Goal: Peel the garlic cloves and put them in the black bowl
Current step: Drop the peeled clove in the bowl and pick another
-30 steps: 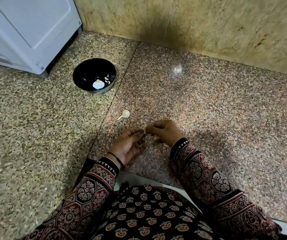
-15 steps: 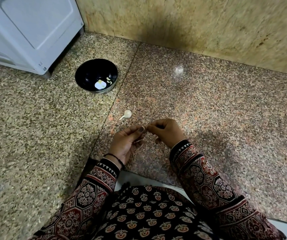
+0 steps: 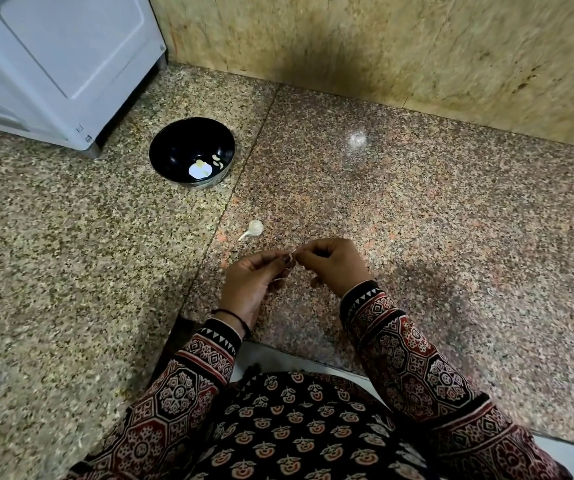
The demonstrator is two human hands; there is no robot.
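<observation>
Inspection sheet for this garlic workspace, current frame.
surface: speckled granite counter, seam running through it.
job's things: black bowl back left, pale peeled pieces inside; one unpeeled clove lying loose between bowl and hands.
clutter: nothing seen.
grips: left hand and right hand both pinch a small garlic piece between fingertips.
cables: nothing seen.
surroundings: white appliance back left, tan stone wall behind.

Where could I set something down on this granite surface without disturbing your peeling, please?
The widest bare stretch lies right of the right hand, running back to the wall. Another lies left of the left hand, in front of the white appliance. It is crowded from the black bowl past the loose garlic clove to the hands.
</observation>
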